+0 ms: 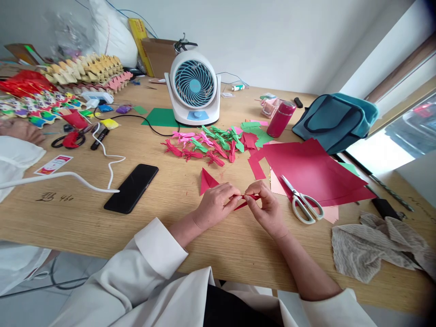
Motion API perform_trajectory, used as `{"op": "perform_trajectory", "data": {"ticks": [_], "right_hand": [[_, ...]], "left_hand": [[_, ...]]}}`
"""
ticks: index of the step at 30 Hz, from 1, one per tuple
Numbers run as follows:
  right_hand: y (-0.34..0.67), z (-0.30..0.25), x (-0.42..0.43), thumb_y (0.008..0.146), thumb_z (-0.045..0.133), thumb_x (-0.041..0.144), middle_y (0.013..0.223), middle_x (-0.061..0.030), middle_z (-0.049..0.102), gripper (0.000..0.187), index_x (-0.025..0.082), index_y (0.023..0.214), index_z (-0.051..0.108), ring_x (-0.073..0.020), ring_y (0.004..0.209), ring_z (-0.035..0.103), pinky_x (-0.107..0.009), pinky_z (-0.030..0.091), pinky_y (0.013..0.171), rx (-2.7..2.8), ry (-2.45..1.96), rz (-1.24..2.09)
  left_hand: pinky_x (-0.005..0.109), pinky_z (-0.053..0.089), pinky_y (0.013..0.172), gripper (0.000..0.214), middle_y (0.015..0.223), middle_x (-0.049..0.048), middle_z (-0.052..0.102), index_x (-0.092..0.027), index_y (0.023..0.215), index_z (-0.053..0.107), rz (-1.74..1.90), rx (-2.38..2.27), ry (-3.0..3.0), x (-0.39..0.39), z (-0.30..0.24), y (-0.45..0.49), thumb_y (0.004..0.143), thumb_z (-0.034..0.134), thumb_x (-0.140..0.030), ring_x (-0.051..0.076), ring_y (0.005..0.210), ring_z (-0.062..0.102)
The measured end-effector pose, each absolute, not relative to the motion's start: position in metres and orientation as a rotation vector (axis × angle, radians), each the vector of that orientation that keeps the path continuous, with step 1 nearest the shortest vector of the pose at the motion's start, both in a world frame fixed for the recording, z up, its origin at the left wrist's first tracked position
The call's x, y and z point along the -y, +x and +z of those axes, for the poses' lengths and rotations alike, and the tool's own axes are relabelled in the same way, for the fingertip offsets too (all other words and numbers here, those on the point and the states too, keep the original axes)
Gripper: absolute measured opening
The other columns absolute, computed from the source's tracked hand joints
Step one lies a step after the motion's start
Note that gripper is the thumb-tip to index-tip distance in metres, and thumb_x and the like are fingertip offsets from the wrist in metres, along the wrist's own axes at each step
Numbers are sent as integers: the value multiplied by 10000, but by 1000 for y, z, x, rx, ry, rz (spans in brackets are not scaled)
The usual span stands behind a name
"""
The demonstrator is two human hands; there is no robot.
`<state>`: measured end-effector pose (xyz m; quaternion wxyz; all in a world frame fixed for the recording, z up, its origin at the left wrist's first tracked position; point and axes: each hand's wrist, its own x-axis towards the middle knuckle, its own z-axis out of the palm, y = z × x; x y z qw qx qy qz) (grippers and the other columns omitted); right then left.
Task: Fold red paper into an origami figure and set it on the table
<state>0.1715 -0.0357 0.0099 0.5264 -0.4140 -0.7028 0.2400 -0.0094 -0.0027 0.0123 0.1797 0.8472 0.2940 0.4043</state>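
Observation:
Both hands meet over the front middle of the table, pinching one small piece of folded red paper (241,205). My left hand (218,204) grips its left end between thumb and fingers. On the other end my right hand (265,208) is closed the same way; the fingers cover much of the paper. Just beyond my left hand lies a folded red paper triangle (207,180). Farther back is a pile of small folded paper figures (214,143) in red, pink and green. White-handled scissors (303,202) lie to the right of my right hand, partly over red paper sheets (313,163).
A white fan (195,88) stands behind the pile. Left are a black phone (132,188) and a white cable (111,168). A red bottle (281,119), a teal bag (335,120) and a crumpled cloth (371,245) sit right. Another person's hand (22,132) rests far left.

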Motion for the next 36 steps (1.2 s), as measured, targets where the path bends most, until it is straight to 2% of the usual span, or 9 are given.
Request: {"op": "perform_trajectory", "data": {"ticks": [10, 14, 26, 36], "right_hand": [[174, 7, 34, 967, 562, 288, 833, -23, 534, 128, 224, 856, 573, -171, 770, 500, -330, 431, 697, 1606, -1055, 636], [174, 8, 34, 951, 593, 269, 834, -23, 555, 106, 226, 854, 600, -170, 781, 518, -327, 445, 699, 1624, -1058, 620], [175, 8, 34, 920, 642, 268, 830, -29, 604, 68, 236, 865, 666, -174, 793, 568, -316, 473, 658, 1626, -1061, 656], [175, 9, 35, 924, 626, 252, 836, -32, 596, 62, 230, 869, 646, -164, 777, 567, -285, 478, 600, 1667, -1087, 623]], "left_hand": [[262, 501, 731, 108, 798, 25, 670, -169, 890, 630, 1222, -823, 2360, 2, 13, -8, 954, 564, -226, 135, 743, 622], [252, 508, 717, 107, 794, 23, 685, -173, 867, 642, 1283, -840, 2337, 1, 11, -9, 945, 589, -224, 131, 736, 637], [239, 534, 723, 103, 828, 31, 743, -179, 958, 691, 1325, -755, 2421, -2, 9, -13, 949, 597, -218, 128, 746, 683], [232, 512, 679, 91, 792, 24, 724, -182, 873, 707, 1241, -807, 2237, -2, 9, -11, 912, 639, -226, 127, 707, 670]]}}
